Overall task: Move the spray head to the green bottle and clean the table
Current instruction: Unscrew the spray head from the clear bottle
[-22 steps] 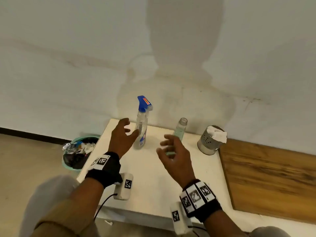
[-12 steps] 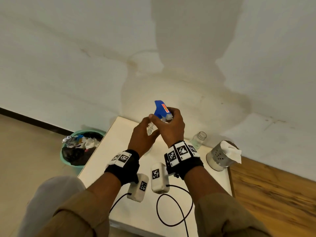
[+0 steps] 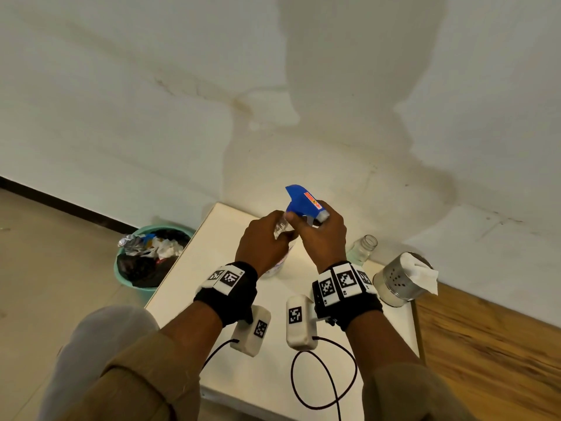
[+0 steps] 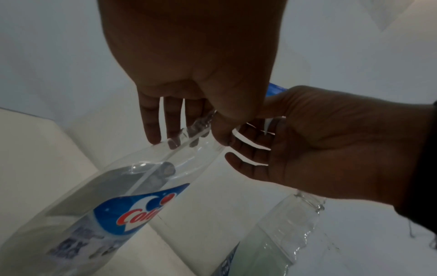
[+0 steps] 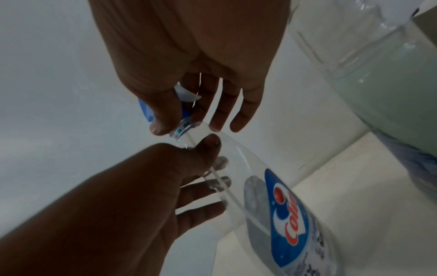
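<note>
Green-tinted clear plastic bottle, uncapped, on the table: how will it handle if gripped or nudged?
The green-tinted clear plastic bottle likely dents under a firm grip: thin see-through walls. Open neck, liquid inside: a tip would probably spill. Narrow and upright, so a sideways nudge may topple it.

White stained wall [image 3: 151, 101], black skirting [image 3: 60, 205], beige floor [image 3: 45, 268], wooden panel [image 3: 491, 354]

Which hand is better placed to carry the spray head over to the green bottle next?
The right hand. It already grips the blue spray head, and the open green bottle stands on its side. The left hand holds the clear bottle by its neck.
</note>
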The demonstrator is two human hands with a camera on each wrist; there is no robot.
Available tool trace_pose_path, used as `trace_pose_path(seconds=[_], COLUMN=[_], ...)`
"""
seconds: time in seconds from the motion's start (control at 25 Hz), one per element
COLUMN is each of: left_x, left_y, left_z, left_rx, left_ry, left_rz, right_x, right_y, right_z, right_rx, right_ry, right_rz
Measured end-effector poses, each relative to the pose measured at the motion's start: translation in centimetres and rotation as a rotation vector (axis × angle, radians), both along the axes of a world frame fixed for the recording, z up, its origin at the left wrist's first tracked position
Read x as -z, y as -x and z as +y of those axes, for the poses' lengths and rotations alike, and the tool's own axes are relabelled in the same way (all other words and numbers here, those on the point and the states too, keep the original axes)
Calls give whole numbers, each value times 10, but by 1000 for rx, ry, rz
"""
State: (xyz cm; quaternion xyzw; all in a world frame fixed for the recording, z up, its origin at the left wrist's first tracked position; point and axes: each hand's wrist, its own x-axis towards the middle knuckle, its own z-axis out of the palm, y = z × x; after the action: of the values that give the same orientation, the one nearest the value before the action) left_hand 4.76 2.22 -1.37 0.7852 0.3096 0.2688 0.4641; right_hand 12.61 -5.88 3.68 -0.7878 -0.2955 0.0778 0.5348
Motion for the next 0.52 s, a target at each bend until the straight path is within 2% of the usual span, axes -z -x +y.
trace_pose_path(seconds=[0.2, 0.36, 0.44, 0.52], left_x=[1, 0, -1, -3], left_y=[-2, -1, -1, -1], left_z=[2, 2, 0, -3], left_rx=[17, 19, 13, -5], left_ry=[-15, -15, -10, -34], left_rz=[88, 60, 61, 80], right_x=[3, 1, 0, 0], right_y=[-5, 5, 12, 23], right_z=[-9, -14, -12, -12], right_rx=[45, -57, 44, 258], right_ry=[-48, -52, -105, -161], right_rz=[115, 157, 160, 97])
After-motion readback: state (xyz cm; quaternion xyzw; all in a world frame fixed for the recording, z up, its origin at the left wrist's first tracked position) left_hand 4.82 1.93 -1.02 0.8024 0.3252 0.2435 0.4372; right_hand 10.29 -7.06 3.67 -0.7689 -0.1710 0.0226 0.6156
